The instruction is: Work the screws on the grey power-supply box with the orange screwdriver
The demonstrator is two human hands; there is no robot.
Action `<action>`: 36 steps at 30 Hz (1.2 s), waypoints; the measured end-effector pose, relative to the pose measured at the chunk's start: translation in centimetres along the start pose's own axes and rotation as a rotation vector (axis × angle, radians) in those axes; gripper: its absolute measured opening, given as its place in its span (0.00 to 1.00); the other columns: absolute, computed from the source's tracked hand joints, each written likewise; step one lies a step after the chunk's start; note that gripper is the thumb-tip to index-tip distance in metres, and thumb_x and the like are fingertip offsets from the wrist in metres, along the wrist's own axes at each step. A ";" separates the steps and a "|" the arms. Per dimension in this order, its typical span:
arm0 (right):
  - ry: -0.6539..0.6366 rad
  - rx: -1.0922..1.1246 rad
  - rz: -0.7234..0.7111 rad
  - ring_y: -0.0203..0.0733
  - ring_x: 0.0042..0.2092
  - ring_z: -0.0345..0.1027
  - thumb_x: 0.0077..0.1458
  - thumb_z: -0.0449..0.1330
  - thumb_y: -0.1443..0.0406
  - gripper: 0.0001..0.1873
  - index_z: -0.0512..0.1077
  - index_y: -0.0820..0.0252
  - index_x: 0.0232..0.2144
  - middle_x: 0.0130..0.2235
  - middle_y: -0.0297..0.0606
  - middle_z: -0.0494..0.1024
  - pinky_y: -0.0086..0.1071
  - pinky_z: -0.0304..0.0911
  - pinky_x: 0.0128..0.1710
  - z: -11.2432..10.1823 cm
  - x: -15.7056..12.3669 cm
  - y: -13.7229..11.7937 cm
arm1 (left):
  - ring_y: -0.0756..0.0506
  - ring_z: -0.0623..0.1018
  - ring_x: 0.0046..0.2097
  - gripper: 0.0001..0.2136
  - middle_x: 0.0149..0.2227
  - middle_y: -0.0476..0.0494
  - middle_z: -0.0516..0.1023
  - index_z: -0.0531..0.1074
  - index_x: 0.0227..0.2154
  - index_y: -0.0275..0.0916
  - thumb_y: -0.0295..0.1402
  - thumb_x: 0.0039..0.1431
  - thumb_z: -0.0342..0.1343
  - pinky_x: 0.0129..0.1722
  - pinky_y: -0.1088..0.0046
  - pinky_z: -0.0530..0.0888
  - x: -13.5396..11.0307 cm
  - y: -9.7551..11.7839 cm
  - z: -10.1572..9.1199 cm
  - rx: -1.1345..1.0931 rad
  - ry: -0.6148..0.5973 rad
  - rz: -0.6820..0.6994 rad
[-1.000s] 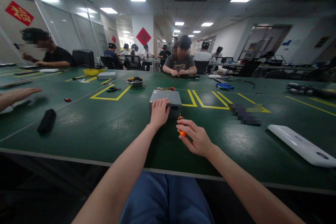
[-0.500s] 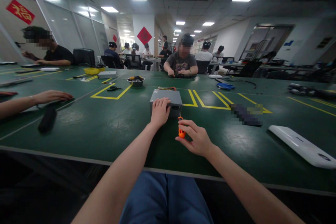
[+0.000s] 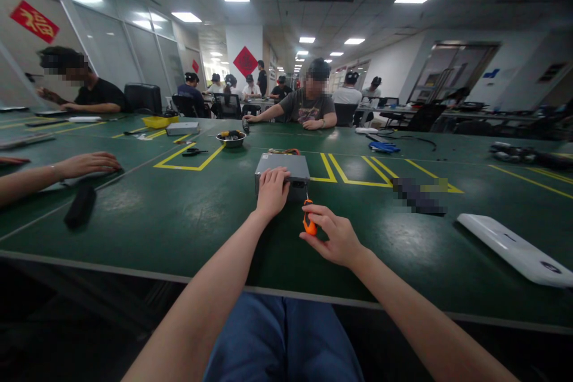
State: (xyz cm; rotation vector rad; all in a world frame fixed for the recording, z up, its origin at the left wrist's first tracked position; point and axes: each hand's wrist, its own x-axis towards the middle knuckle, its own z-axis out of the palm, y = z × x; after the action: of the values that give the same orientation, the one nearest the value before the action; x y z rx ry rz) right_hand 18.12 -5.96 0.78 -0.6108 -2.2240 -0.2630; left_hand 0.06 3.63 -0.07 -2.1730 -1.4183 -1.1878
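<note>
A grey metal box [image 3: 286,166] with coloured wires at its far side lies on the green table [image 3: 188,221] straight ahead. My left hand [image 3: 271,191] rests on its near left corner, fingers curled over the top edge. My right hand [image 3: 333,236] pinches a small orange-handled screwdriver [image 3: 308,219], whose tip points at the box's near face.
A black case [image 3: 80,205] lies at the left beside a co-worker's hand [image 3: 87,163]. A white flat device [image 3: 514,248] sits at the right. Farther off are a metal bowl [image 3: 230,138], scissors [image 3: 193,152] and a yellow tray [image 3: 159,122]. Several people sit at the tables.
My hands and the screwdriver have hardly moved. The co-worker's hand at the left came forward onto the table. The person across stretched an arm out to the left.
</note>
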 end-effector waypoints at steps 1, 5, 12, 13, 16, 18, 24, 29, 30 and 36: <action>0.023 0.016 0.010 0.45 0.45 0.70 0.57 0.55 0.59 0.14 0.60 0.58 0.42 0.46 0.48 0.71 0.34 0.69 0.36 0.1 0.0 0.0 | 0.46 0.66 0.56 0.11 0.52 0.47 0.70 0.64 0.45 0.43 0.29 0.59 0.47 0.60 0.62 0.55 0.0 0.0 0.0 -0.001 0.000 -0.002; -0.032 0.050 0.025 0.46 0.47 0.68 0.56 0.55 0.57 0.17 0.59 0.58 0.45 0.46 0.48 0.70 0.37 0.69 0.40 0.0 0.1 -0.1 | 0.47 0.65 0.56 0.11 0.52 0.47 0.70 0.64 0.45 0.43 0.29 0.59 0.47 0.60 0.62 0.55 0.0 0.0 0.0 -0.008 0.004 -0.005; -0.006 -0.046 0.008 0.42 0.38 0.72 0.57 0.54 0.61 0.12 0.63 0.58 0.44 0.47 0.48 0.69 0.33 0.69 0.34 -0.2 0.1 0.0 | 0.47 0.65 0.56 0.11 0.52 0.47 0.70 0.64 0.45 0.43 0.29 0.59 0.47 0.60 0.62 0.55 0.0 -0.1 0.1 -0.005 0.004 -0.002; 0.035 -0.036 0.021 0.43 0.39 0.72 0.56 0.55 0.61 0.12 0.62 0.57 0.42 0.45 0.47 0.70 0.33 0.69 0.34 -0.1 0.0 0.2 | 0.47 0.65 0.56 0.11 0.52 0.47 0.70 0.64 0.45 0.43 0.29 0.59 0.47 0.60 0.62 0.55 0.0 -0.1 0.1 -0.004 0.001 -0.004; 0.088 0.015 0.054 0.45 0.45 0.70 0.55 0.57 0.61 0.13 0.59 0.57 0.41 0.45 0.46 0.72 0.35 0.69 0.37 0.0 -0.2 0.4 | 0.46 0.65 0.56 0.11 0.52 0.46 0.69 0.63 0.45 0.43 0.29 0.59 0.47 0.60 0.61 0.55 0.0 0.0 0.0 -0.003 -0.005 -0.006; 0.037 0.036 0.051 0.46 0.47 0.69 0.55 0.56 0.60 0.16 0.59 0.57 0.44 0.46 0.47 0.70 0.36 0.69 0.39 -0.1 -0.2 0.3 | 0.46 0.65 0.56 0.11 0.52 0.46 0.69 0.63 0.45 0.43 0.29 0.59 0.47 0.60 0.61 0.55 0.0 0.0 0.0 -0.006 -0.008 -0.003; -0.115 -0.039 -0.008 0.44 0.44 0.70 0.59 0.51 0.62 0.16 0.62 0.58 0.49 0.49 0.48 0.67 0.36 0.69 0.39 -0.3 0.0 0.0 | 0.46 0.66 0.56 0.11 0.52 0.47 0.70 0.64 0.44 0.43 0.29 0.59 0.47 0.60 0.62 0.55 0.0 -0.1 0.0 -0.011 0.008 0.004; 0.017 0.010 0.014 0.46 0.47 0.69 0.55 0.57 0.59 0.17 0.59 0.58 0.44 0.46 0.48 0.71 0.36 0.70 0.39 0.2 -0.1 0.2 | 0.46 0.66 0.56 0.11 0.52 0.47 0.70 0.64 0.44 0.43 0.29 0.59 0.47 0.60 0.62 0.55 0.0 -0.1 0.0 -0.011 0.007 0.003; 0.013 0.019 0.017 0.46 0.47 0.69 0.55 0.57 0.58 0.17 0.59 0.58 0.44 0.46 0.48 0.71 0.36 0.70 0.39 0.2 -0.1 0.2 | 0.46 0.66 0.56 0.11 0.52 0.47 0.70 0.64 0.44 0.43 0.29 0.59 0.47 0.60 0.62 0.55 0.0 -0.1 0.0 -0.011 0.005 0.002; -0.154 -0.059 -0.039 0.44 0.43 0.70 0.59 0.52 0.61 0.18 0.59 0.58 0.50 0.51 0.50 0.66 0.36 0.69 0.38 -0.2 0.1 -0.1 | 0.47 0.66 0.56 0.11 0.52 0.47 0.70 0.64 0.44 0.43 0.29 0.59 0.47 0.60 0.63 0.55 0.0 -0.1 0.0 -0.014 0.008 0.005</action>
State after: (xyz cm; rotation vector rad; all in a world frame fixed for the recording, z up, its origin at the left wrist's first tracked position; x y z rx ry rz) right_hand 18.18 -6.06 1.02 -0.6385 -2.3858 -0.3118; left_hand -0.05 3.62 -0.10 -2.1768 -1.4050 -1.2074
